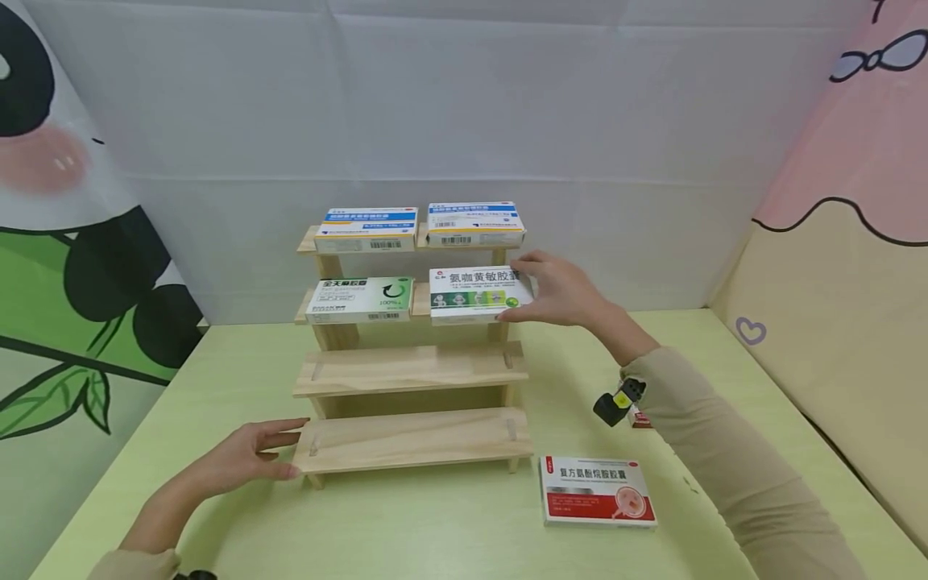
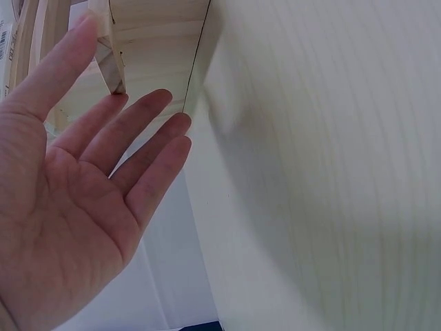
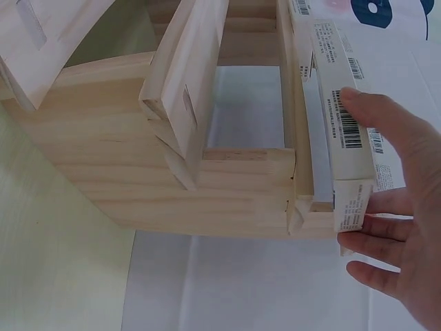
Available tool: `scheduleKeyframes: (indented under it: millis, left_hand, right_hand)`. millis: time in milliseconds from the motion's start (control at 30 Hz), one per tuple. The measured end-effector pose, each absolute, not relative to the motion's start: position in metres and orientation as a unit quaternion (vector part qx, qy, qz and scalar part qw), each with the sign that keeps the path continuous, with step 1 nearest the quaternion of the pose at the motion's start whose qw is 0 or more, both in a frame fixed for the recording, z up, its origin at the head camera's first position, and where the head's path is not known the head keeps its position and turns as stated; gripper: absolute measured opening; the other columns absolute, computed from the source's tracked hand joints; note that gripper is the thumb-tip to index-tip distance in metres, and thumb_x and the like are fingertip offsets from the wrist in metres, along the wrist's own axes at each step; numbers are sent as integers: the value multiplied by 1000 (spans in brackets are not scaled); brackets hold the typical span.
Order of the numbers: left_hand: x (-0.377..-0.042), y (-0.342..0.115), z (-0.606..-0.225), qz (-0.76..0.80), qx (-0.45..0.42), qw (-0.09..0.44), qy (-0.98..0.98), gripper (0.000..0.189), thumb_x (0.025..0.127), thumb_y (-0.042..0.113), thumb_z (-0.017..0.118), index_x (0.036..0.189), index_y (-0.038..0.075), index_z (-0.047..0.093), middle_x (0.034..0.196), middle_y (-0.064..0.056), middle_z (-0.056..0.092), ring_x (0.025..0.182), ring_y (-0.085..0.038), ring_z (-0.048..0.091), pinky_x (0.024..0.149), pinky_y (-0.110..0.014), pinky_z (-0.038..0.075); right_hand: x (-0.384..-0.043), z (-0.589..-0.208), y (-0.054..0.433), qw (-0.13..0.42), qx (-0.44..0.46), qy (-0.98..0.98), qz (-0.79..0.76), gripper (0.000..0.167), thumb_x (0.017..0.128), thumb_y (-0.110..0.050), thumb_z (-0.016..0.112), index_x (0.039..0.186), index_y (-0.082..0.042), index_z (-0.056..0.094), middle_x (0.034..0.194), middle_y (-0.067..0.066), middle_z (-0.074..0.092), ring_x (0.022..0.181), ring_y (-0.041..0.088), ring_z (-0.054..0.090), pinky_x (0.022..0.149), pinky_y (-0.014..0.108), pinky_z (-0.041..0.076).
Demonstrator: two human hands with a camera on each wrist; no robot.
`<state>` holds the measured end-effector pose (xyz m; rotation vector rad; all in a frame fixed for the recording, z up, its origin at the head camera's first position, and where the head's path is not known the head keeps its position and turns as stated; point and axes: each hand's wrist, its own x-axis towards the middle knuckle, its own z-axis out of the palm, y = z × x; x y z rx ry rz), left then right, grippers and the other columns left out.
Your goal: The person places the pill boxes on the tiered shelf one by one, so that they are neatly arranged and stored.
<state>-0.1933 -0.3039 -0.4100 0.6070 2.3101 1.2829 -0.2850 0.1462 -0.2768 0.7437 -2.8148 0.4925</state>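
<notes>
My right hand [image 1: 561, 292] holds a white medicine box [image 1: 474, 296] with a green band by its right end, thumb on the lower long side and fingers behind. The box rests at the right of the second tier from the top on a stepped wooden stand [image 1: 413, 439]. In the right wrist view, my thumb [image 3: 351, 96] lies by the barcode on the box's side. Low at the left, my left hand [image 1: 242, 459] touches the bottom board's end with thumb and index fingertips. The left wrist view shows its palm, with the other fingers extended and nothing in them.
A green-and-white box [image 1: 360, 300] shares that tier; two blue-and-white boxes, one left [image 1: 367, 229] and one right [image 1: 474, 224], lie on top. On the table, a red-and-white box [image 1: 598, 491] lies front right. Another red box [image 1: 640, 418] is mostly hidden by my right sleeve.
</notes>
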Motion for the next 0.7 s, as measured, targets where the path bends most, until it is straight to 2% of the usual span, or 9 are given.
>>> scheduleKeyframes:
  millis: [200,367,500,600,667,700]
  left_hand:
    - [-194,-305,-411,460,220,208,835,72,79,15,69,131,-17,31,127,-40,37,99,19,44,79,-30,50]
    - [-194,-305,-411,458,218,206,837,71,79,14,69,132,-16,32,127,-40,38,100,15,46,79,-28,50]
    - [-194,-304,-411,450,222,203,841,70,80,14,69,131,-16,32,127,-39,39,111,-14,54,80,-31,50]
    - [-194,-304,-411,445,221,204,843,70,80,15,69,131,-16,32,127,-39,39,113,-22,53,81,-33,50]
    - [-193,-304,-411,449,214,207,843,71,80,15,69,132,-16,32,128,-38,39,109,-5,53,81,-33,50]
    - [-193,-304,-411,451,213,208,842,71,79,15,69,132,-16,32,128,-38,39,108,-1,52,81,-33,50]
  right_hand:
    - [-288,-279,141,93,252,-950,161,88,63,-51,76,130,-2,48,132,13,46,118,28,45,92,43,40]
    - [-290,-280,139,97,254,-949,161,87,63,-50,76,129,-1,49,131,14,48,115,28,48,88,42,42]
    - [-291,-282,139,103,256,-947,165,86,63,-49,77,127,1,50,130,16,49,115,29,48,88,42,43]
    - [-292,-285,138,102,257,-946,168,84,63,-48,77,126,2,51,129,17,49,116,30,47,90,43,42]
    - [-292,-286,138,103,258,-945,170,84,63,-48,77,126,2,51,129,17,49,116,30,47,90,43,42]
    - [-292,-286,138,104,258,-945,171,84,63,-48,77,126,2,51,129,17,49,117,30,47,91,43,42]
